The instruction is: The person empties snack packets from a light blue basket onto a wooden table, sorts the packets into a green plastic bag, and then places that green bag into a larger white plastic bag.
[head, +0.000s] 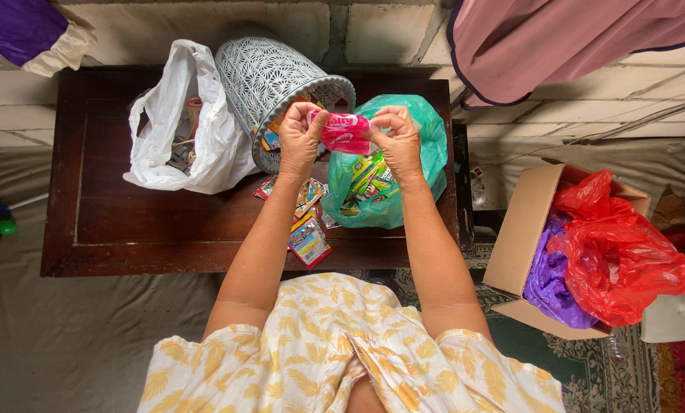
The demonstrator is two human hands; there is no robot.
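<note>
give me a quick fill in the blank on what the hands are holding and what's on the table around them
1. Both hands, left hand and right hand, hold a small ____ wrapper between them.
2. Right below the wrapper lies an open ____ plastic bag with packets inside.
3. The grey lattice basket on the wooden table lies ____ on its side.
4. The cardboard box on the floor holds a red bag and a ____ one.

Missing words: pink; green; tipped; purple

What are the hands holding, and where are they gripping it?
Both hands, left and right, hold a pink wrapper, each pinching one end.
</note>
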